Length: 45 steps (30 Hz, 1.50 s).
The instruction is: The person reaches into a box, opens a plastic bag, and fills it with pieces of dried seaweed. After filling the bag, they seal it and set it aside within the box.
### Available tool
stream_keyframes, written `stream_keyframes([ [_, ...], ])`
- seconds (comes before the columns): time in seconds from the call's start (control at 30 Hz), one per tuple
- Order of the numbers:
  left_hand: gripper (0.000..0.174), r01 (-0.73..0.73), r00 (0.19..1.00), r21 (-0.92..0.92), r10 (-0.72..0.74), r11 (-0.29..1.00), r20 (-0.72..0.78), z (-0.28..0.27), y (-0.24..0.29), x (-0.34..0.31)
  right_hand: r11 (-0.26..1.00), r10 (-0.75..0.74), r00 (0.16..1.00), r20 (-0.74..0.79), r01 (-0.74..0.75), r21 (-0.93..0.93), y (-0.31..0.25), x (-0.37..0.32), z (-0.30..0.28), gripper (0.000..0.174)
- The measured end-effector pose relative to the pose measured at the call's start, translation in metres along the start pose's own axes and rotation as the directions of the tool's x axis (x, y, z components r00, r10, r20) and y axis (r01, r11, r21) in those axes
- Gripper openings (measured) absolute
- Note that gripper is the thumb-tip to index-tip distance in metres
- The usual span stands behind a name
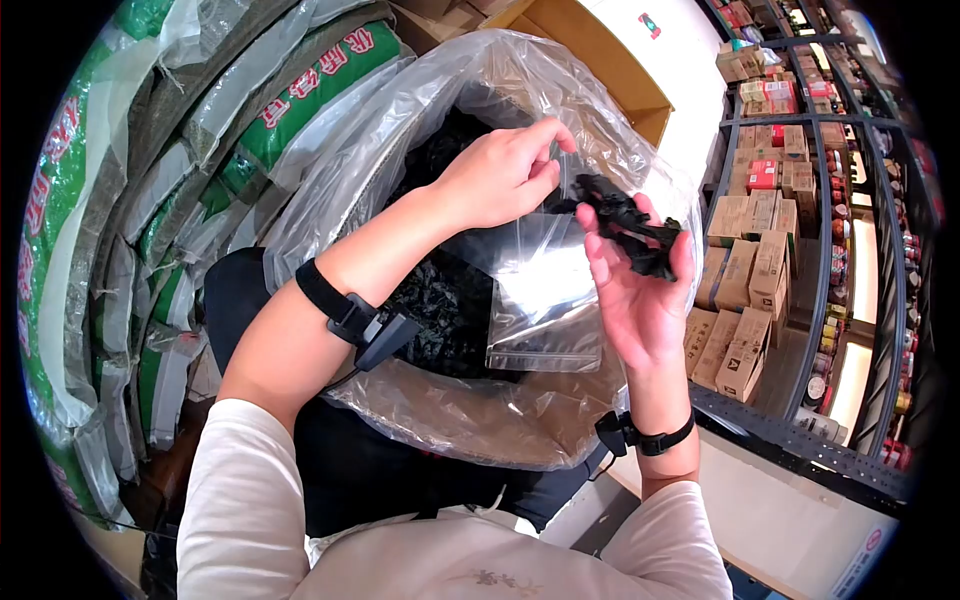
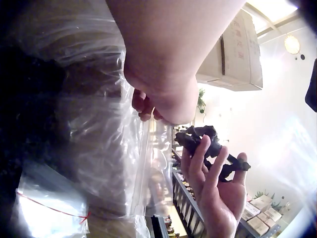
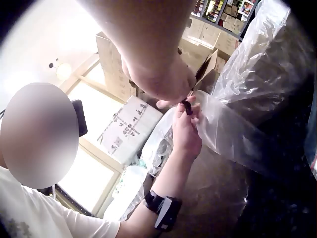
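stocked shelves (image 1: 790,200) right, stacked sacks (image 1: 120,250) left. over a big clear bag (image 1: 480,410) of dark dried stuff, the left hand (image 1: 500,175) pinches the top of a small zip bag (image 1: 545,300); just beside it the right hand (image 1: 635,300) cups a dark clump (image 1: 625,220), perhaps dried fungus, in curled fingers.

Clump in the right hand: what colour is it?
Black throughout. The clump held in the right hand shows best in the head view.
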<state>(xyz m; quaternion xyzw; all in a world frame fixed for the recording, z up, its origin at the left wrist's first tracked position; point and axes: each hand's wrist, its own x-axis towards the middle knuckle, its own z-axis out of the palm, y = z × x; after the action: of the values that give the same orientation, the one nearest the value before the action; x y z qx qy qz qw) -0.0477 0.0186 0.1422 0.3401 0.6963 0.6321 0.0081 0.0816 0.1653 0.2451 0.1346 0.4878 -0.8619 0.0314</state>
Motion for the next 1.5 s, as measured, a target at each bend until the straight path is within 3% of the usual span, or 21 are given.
stream_keyframes([
  [0.1,0.023,0.039,0.999,-0.034,-0.038,0.999,0.035,0.000,0.000,-0.001,0.996,-0.084,0.996,-0.039,0.086,0.031,0.000,0.004,0.000,0.051],
  [0.3,0.037,0.010,1.000,-0.037,-0.010,0.999,0.010,0.004,-0.001,-0.001,0.986,0.094,0.988,-0.121,-0.109,-0.123,0.009,0.010,0.004,0.049],
  [0.43,0.039,-0.047,0.999,0.021,0.047,0.999,-0.007,0.004,-0.002,-0.002,0.949,0.086,0.983,-0.161,-0.130,-0.289,0.005,0.009,0.007,0.046],
  [0.6,0.038,-0.054,0.998,0.057,0.055,0.997,-0.019,0.000,0.003,-0.002,0.940,0.146,0.976,-0.162,-0.188,-0.284,-0.002,0.012,-0.001,0.048],
  [0.8,0.035,-0.073,0.995,0.092,0.079,0.993,-0.066,-0.002,0.000,-0.002,0.875,0.136,0.984,-0.120,-0.175,-0.451,-0.004,0.015,-0.007,0.051],
  [0.93,0.031,-0.047,0.997,-0.012,0.046,0.999,-0.060,-0.001,0.000,0.000,0.900,0.112,0.985,-0.128,-0.155,-0.408,-0.004,0.015,-0.004,0.052],
  [1.0,0.029,-0.059,0.995,-0.112,0.049,0.992,-0.089,0.001,-0.001,0.002,0.904,0.009,1.000,0.012,-0.003,-0.428,-0.002,0.014,-0.005,0.051],
  [1.03,0.029,-0.058,0.995,-0.111,0.048,0.992,-0.088,0.001,-0.002,0.002,0.904,0.010,1.000,0.012,-0.004,-0.427,-0.002,0.014,-0.005,0.051],
  [1.13,0.022,0.039,0.997,-0.211,-0.051,0.977,-0.052,-0.003,0.000,0.003,0.814,-0.035,0.999,0.012,0.035,-0.579,0.002,0.014,-0.007,0.050],
  [1.2,0.022,0.084,0.996,-0.234,-0.086,0.969,0.002,0.002,-0.004,0.001,0.418,-0.083,0.980,0.183,0.201,-0.886,0.010,0.014,-0.014,0.048],
  [1.23,0.021,0.123,0.992,-0.255,-0.113,0.959,0.051,0.003,-0.006,0.001,0.113,-0.125,0.949,0.290,0.304,-0.946,0.014,0.014,-0.012,0.044],
  [1.3,0.021,0.089,0.995,-0.204,-0.079,0.975,0.054,0.000,-0.001,0.002,-0.117,-0.082,0.954,0.290,0.279,-0.953,0.017,0.014,-0.008,0.029],
  [1.4,0.023,0.111,0.991,-0.197,-0.124,0.974,-0.055,-0.003,0.006,0.003,-0.173,-0.141,0.968,0.206,0.181,-0.968,0.014,0.019,-0.016,0.019],
  [1.43,0.023,0.110,0.991,-0.194,-0.123,0.975,-0.058,-0.003,0.003,0.004,-0.131,-0.233,0.954,0.191,0.164,-0.978,0.009,0.019,-0.015,0.012],
  [1.5,0.024,0.213,0.940,-0.151,-0.244,0.965,-0.237,-0.001,-0.008,0.008,0.079,-0.265,0.961,0.082,0.107,-0.991,-0.002,0.015,-0.019,0.011],
])
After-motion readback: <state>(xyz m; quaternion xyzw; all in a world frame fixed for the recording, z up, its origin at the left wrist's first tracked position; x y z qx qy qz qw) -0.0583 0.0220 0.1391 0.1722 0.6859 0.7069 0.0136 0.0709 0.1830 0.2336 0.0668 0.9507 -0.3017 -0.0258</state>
